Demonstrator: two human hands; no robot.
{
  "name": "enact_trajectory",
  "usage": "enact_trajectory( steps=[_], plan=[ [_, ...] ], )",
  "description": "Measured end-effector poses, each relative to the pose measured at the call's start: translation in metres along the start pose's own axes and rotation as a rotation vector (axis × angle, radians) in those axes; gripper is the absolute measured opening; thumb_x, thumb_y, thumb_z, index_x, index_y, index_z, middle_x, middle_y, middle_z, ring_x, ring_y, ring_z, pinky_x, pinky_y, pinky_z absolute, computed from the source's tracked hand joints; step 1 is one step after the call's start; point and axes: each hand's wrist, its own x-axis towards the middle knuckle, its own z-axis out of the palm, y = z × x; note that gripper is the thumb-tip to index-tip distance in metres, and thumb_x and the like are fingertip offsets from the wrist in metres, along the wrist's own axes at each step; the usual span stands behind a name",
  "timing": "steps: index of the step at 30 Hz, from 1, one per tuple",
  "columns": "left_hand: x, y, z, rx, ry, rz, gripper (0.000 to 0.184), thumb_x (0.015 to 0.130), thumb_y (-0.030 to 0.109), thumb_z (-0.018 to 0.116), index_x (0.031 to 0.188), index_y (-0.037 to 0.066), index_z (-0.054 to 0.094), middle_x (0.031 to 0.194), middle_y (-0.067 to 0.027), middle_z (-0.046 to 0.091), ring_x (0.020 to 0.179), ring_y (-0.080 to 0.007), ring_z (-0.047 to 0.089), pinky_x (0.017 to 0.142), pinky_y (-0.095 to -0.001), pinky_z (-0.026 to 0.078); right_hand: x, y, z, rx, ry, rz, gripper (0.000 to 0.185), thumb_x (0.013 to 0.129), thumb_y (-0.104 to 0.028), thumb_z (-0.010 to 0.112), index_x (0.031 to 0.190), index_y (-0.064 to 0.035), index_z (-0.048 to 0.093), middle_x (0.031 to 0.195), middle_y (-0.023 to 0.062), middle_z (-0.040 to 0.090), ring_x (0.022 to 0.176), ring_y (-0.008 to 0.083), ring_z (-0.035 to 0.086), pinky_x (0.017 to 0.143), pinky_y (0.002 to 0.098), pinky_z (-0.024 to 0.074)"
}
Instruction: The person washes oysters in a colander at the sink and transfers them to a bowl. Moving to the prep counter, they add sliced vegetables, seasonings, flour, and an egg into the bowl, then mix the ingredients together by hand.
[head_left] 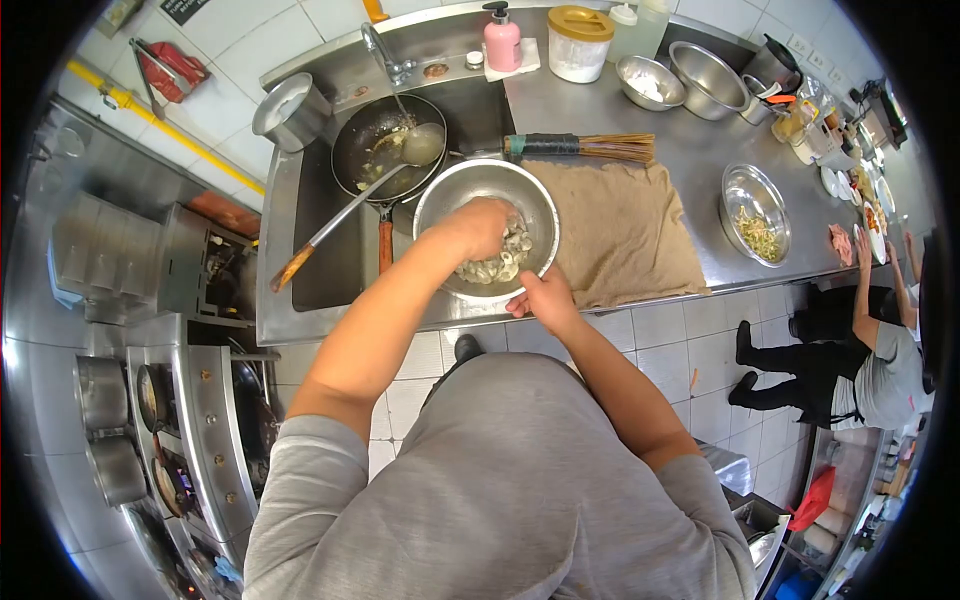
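Note:
A round metal bowl (545,215) holds pale grey, wet-looking pieces of food (495,268) and sits at the sink's right side. Inside it, my left hand (484,228) reaches down among the pieces; its fingertips are hidden. My right hand (544,298) grips the bowl's near right rim, thumb at the edge and fingers below. To the right of the bowl, a brown cloth (625,230) lies flat on the counter. A dark wok (350,150) with a long-handled ladle (345,215) rests in the sink, just left of the bowl.
Behind the cloth lies a bristle brush (590,147). Along the back stand a tap (385,55), a pink pump bottle (502,45), a yellow-lidded tub (580,45) and metal bowls (708,80). A bowl of sprouts (755,215) sits right. Another person (870,370) stands far right; stoves (180,400) are left.

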Motion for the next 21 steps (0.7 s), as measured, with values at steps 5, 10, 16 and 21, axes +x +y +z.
enact_trajectory(
  steps=[5,10,16,21],
  plan=[
    [0.007,-0.025,0.01,0.129,-0.001,-0.154,0.026,0.079,0.0,0.068,0.104,0.003,0.073,0.107,-0.0221,0.071,0.102,-0.0399,0.068,0.09,-0.0449,0.055,0.002,0.002,-0.002,-0.008,-0.019,-0.016,0.041,0.096,-0.01,0.049,0.133,0.0069,0.046,0.1,0.0205,0.067,0.063,0.0238,0.072,0.048,0.0318,0.0567],
    [-0.004,-0.039,0.006,-0.018,0.154,-0.088,0.013,0.079,0.004,0.074,0.092,0.005,0.074,0.095,-0.0176,0.074,0.091,-0.0376,0.07,0.081,-0.0428,0.055,0.001,-0.003,-0.001,-0.003,-0.014,0.019,0.039,0.097,-0.011,0.049,0.131,0.0075,0.049,0.098,0.0203,0.068,0.062,0.0238,0.071,0.048,0.0316,0.0562],
    [-0.016,-0.033,-0.001,-0.184,0.255,-0.1,0.012,0.078,0.008,0.078,0.088,0.005,0.074,0.085,-0.0125,0.074,0.081,-0.0275,0.071,0.076,-0.0375,0.055,0.0,-0.004,0.002,-0.008,0.008,0.011,0.031,0.097,-0.009,0.048,0.123,0.0082,0.052,0.09,0.0194,0.067,0.061,0.0221,0.068,0.047,0.0313,0.0539],
    [-0.015,-0.042,0.006,-0.341,0.313,-0.14,0.014,0.084,0.011,0.077,0.094,0.002,0.074,0.085,-0.0105,0.074,0.077,-0.0186,0.071,0.072,-0.033,0.056,0.001,-0.005,0.002,-0.022,-0.002,0.012,0.031,0.098,-0.009,0.048,0.124,0.0075,0.052,0.09,0.019,0.067,0.061,0.0216,0.068,0.046,0.0307,0.0536]
  ],
)
